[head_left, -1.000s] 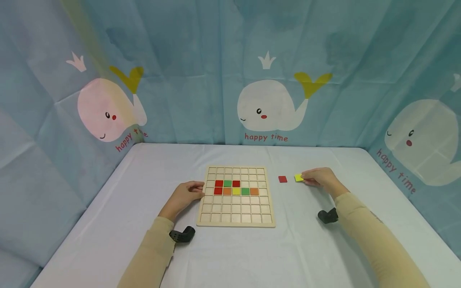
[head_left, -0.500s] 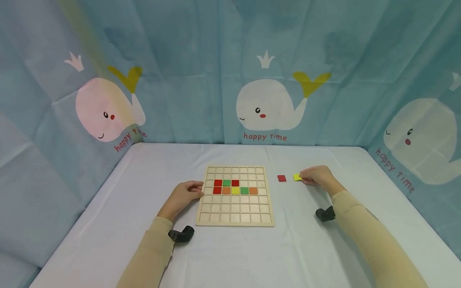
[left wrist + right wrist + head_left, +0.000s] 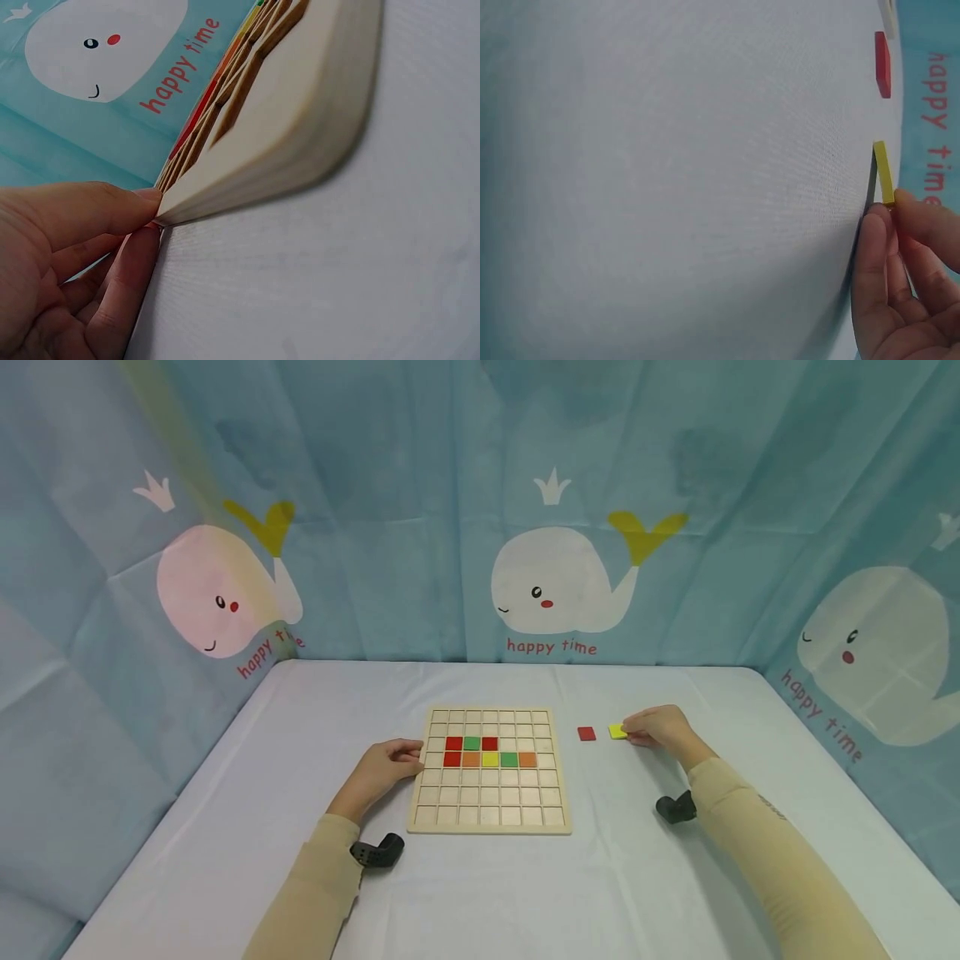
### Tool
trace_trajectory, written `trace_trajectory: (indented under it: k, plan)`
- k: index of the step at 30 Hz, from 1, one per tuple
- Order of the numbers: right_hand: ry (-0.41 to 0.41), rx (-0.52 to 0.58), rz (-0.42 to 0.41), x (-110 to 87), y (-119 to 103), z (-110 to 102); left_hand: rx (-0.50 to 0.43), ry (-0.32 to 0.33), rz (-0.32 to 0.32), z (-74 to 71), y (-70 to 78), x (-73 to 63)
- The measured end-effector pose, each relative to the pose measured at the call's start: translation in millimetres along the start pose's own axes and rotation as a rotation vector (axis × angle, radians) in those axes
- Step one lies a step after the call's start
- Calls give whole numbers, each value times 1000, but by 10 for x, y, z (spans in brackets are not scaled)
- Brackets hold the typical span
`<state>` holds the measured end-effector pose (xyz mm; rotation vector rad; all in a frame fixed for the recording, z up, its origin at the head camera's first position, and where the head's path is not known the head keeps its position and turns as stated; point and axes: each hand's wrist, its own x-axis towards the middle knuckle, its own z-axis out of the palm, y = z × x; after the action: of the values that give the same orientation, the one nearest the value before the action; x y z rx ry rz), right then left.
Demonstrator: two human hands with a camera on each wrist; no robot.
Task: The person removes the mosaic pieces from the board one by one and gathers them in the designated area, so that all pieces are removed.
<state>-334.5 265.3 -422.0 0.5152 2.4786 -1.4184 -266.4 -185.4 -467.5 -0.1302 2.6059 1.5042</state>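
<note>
A square wooden grid board [image 3: 489,795] lies on the white table, with red, green, orange and yellow tiles in two of its rows. My left hand [image 3: 384,772] grips the board's left edge between thumb and fingers, as the left wrist view shows close up at the board's edge [image 3: 277,161]. To the right of the board, my right hand [image 3: 662,727] pinches a yellow square tile [image 3: 617,732] by its near side. In the right wrist view that yellow tile [image 3: 883,171] stands tilted, one edge above its shadow. A loose red tile [image 3: 587,734] lies between it and the board.
The white-clothed table [image 3: 480,893] ends at a blue curtain [image 3: 420,585] printed with whales, which also hangs along both sides. A black wrist-worn device [image 3: 378,851] sits on the left sleeve, and another black device [image 3: 677,807] on the right.
The right hand and the yellow tile have shifted very slightly left, toward the red tile. The left hand stays at the board's edge.
</note>
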Motion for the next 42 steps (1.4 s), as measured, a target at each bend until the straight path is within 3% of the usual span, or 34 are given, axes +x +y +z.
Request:
trace_trajectory:
  k: [17,23,26,32,42]
  plan:
    - [36,-28,13,13,-37,29,13,4,17,-73,38,26]
    - [77,-17,-54,-140,-151,98,28,8,16,-112,47,36]
    - [66,21,-129,-226,-258,212,38,16,15,-142,50,38]
    - [20,68,-175,-332,-463,495,32,19,17,-169,53,52]
    - [-72,27,-200,-371,-517,710,-16,16,5,16,4,10]
